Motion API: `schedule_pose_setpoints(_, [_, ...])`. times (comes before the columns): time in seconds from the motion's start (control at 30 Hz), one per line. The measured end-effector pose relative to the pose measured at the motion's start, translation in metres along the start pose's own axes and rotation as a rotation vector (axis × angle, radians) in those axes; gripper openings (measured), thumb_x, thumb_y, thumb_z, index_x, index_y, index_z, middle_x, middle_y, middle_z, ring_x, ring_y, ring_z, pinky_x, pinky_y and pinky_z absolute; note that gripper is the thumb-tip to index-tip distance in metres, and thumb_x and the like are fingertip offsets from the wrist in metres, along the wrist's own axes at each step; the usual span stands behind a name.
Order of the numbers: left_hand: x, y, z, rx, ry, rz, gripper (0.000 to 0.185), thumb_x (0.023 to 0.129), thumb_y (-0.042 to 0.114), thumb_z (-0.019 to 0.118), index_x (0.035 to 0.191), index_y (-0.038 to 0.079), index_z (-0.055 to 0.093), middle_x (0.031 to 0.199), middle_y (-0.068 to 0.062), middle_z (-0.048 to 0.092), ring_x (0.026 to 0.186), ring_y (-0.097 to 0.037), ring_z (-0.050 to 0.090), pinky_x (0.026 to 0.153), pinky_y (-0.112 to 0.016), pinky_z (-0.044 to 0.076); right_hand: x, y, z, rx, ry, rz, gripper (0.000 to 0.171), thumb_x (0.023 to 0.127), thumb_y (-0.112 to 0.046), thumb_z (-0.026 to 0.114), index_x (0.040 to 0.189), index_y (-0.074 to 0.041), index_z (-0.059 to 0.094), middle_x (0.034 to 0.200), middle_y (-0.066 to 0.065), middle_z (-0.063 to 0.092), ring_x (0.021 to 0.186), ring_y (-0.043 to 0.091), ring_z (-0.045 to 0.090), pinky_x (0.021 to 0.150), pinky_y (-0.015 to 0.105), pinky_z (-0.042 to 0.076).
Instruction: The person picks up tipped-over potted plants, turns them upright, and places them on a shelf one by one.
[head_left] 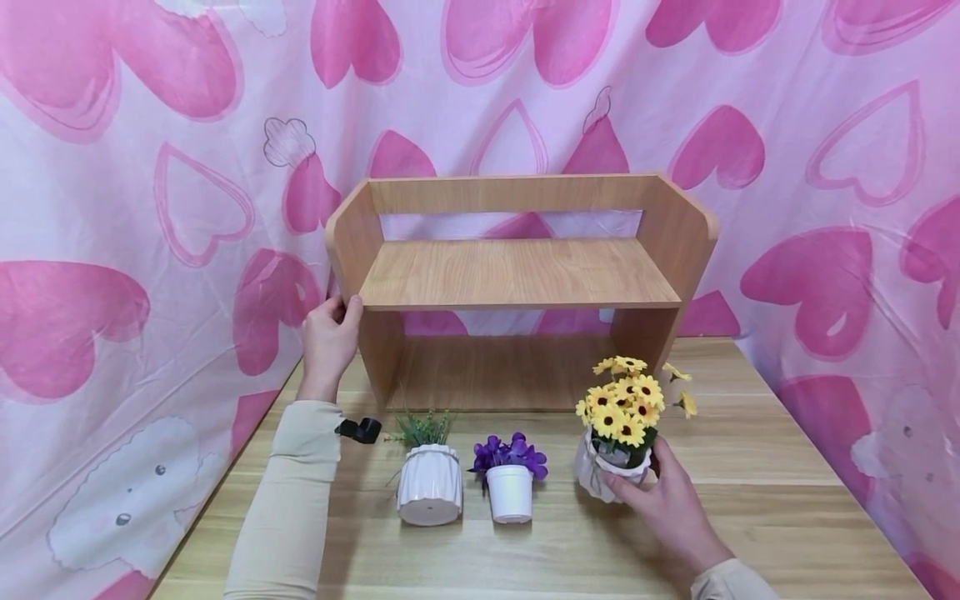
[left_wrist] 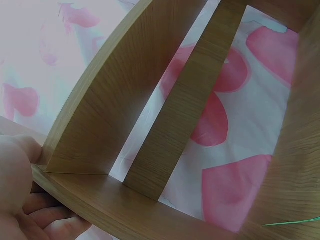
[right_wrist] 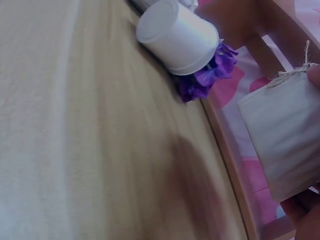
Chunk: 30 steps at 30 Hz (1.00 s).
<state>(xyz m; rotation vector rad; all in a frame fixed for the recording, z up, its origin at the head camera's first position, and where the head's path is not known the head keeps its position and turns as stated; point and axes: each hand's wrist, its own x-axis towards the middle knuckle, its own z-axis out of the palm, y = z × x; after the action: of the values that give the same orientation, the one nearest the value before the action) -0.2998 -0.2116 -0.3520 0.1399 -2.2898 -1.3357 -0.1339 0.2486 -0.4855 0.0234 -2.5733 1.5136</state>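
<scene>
My left hand (head_left: 332,337) grips the left side panel of a wooden two-tier shelf (head_left: 517,275), thumb at the front edge by the middle board. In the left wrist view, the fingers (left_wrist: 65,227) curl round the panel's outer side. My right hand (head_left: 671,504) holds a pale pot (head_left: 596,475) of yellow flowers (head_left: 622,408) by its side, thumb in front. In the right wrist view this pot (right_wrist: 285,135) has twine round its rim, and a shadow lies apart from it on the tabletop.
A white ribbed pot (head_left: 431,487) with green sprigs lies on its side before the shelf. Beside it lies a smaller white pot (head_left: 511,493) with purple flowers (head_left: 510,454). A pink heart-print curtain (head_left: 795,275) encloses the wooden table (head_left: 787,517) at the back and sides.
</scene>
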Motion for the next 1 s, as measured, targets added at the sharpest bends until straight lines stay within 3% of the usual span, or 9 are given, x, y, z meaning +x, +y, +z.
schedule_pose_setpoints(0.47, [-0.001,0.0,-0.001,-0.002,-0.02,-0.031,0.054,0.11,0.043,0.057,0.146,0.003,0.066,0.145,-0.024,0.068,0.131,-0.039,0.069,0.111,-0.055,0.056,0.016,-0.02,-0.016,0.018,0.011,-0.039,0.097,0.091,-0.025,0.088,0.164,0.002,0.031,0.162,0.036,0.044,0.15,0.057,0.041,0.123,0.078,0.027])
schedule_pose_setpoints(0.7, [-0.002,0.001,0.0,-0.003,-0.02,-0.028,0.055,0.11,0.043,0.057,0.147,0.003,0.066,0.146,-0.024,0.067,0.132,-0.039,0.068,0.112,-0.055,0.055,0.022,-0.034,-0.02,0.034,0.031,-0.05,0.097,0.091,-0.024,0.088,0.166,-0.001,0.031,0.16,0.034,0.047,0.148,0.053,0.044,0.122,0.078,0.028])
schedule_pose_setpoints(1.0, [-0.002,-0.001,0.004,-0.019,0.024,0.008,0.05,0.11,0.039,0.058,0.139,0.001,0.071,0.138,-0.025,0.072,0.125,-0.038,0.072,0.108,-0.054,0.058,0.034,-0.051,-0.028,0.001,0.067,-0.136,0.092,0.093,-0.018,0.087,0.165,0.0,0.033,0.158,0.033,0.05,0.145,0.05,0.049,0.12,0.075,0.035])
